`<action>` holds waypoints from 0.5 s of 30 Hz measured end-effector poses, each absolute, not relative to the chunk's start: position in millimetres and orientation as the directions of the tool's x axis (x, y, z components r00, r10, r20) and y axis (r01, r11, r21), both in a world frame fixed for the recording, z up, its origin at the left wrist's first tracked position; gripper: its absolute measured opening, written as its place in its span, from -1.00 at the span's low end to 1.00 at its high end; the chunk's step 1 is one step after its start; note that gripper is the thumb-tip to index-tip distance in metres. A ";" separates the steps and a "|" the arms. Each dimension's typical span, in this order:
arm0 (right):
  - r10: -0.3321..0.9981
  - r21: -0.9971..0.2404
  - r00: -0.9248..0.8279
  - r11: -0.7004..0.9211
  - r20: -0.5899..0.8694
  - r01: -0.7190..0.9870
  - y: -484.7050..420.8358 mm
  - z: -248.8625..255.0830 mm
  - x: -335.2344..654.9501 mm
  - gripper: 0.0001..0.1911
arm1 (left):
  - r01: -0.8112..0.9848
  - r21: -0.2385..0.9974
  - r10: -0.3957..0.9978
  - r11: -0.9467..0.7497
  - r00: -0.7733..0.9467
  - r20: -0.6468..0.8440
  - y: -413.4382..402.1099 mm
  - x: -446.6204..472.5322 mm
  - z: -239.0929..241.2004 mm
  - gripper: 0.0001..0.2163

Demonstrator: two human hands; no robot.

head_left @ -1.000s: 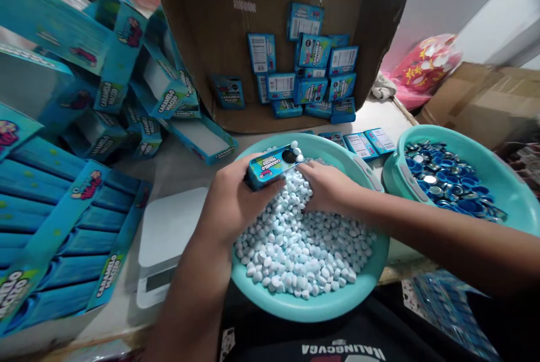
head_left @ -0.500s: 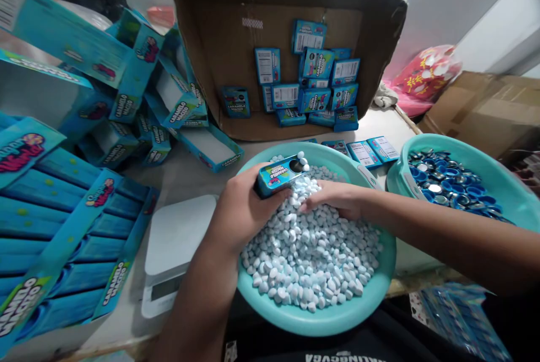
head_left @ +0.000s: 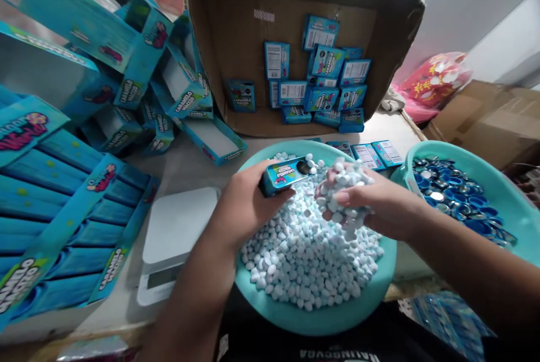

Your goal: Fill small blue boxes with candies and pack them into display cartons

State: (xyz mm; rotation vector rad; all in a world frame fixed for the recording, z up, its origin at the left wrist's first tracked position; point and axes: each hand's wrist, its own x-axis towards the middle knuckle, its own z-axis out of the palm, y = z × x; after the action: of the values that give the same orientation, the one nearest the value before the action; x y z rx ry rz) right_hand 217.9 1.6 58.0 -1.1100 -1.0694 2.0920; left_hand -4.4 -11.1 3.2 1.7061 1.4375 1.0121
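Observation:
My left hand (head_left: 247, 204) grips a small blue candy box (head_left: 283, 173), lying on its side with its round opening facing right, over a teal basin (head_left: 295, 314) heaped with pale blue and white candies (head_left: 310, 258). Just right of the box's opening, my right hand (head_left: 371, 202) is cupped and raised, holding a handful of candies (head_left: 343, 185); a few spill from it.
A white scale (head_left: 172, 241) sits left of the basin. Blue display cartons (head_left: 63, 210) fill the left. A tipped cardboard box (head_left: 261, 30) behind holds several small candy boxes (head_left: 320, 84). At right, a second teal basin (head_left: 506, 193) holds blue caps (head_left: 453, 190).
My right hand has come up out of the candy heap with a scooped handful and moved toward the box opening. The left hand and box stayed nearly in place.

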 end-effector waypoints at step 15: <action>0.925 -0.959 -0.371 -0.173 -0.080 -0.226 28.9 83.5 189.0 -0.77 | 0.479 0.858 0.980 -0.187 0.149 0.130 -10.9 -5.6 5.6 -0.62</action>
State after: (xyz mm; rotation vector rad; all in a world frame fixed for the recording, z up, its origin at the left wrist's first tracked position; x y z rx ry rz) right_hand 189.0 28.9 83.5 -0.9086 -1.2016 1.6843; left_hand -5.6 -10.9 5.6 1.7609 1.4016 0.9563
